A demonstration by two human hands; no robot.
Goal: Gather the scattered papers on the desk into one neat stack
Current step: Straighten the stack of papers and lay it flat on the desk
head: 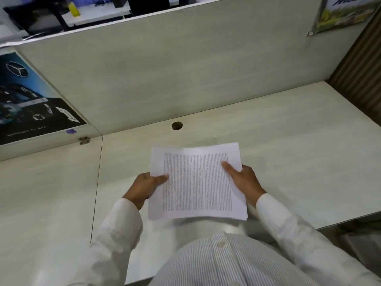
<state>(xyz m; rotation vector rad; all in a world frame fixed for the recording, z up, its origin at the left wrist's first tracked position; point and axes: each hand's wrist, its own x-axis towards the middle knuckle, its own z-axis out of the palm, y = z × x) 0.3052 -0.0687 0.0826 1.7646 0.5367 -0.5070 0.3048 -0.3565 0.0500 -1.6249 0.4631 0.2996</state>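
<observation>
Looking down onto a pale, faintly grained counter [288, 151] running in an L, with a seam at the left; backing onto a partition [185, 69] of the same pale finish and meeting a ribbed brown wall [358, 69] at the right; showing a round cable hole [177, 125] near the counter's back edge, straight beyond the papers; carrying on the left side panel a dark car poster [31, 96], with a scrap of purple tape [71, 131] at its lower corner and a small metal bracket [84, 140] just below that; hanging a second, brighter poster [346, 13] at the partition's top right; holding the papers [198, 182] as one nearly squared stack of printed sheets, text side up, over the counter's near middle, the near edge close to a white striped shirt [226, 261]; clamping the left grip [144, 186] on the stack's left edge, thumb lying on the top sheet, fingers hidden beneath; clamping the right grip [243, 180] on the right edge likewise, thumb on the print; not telling whether the stack is touching the counter or raised off it.
</observation>
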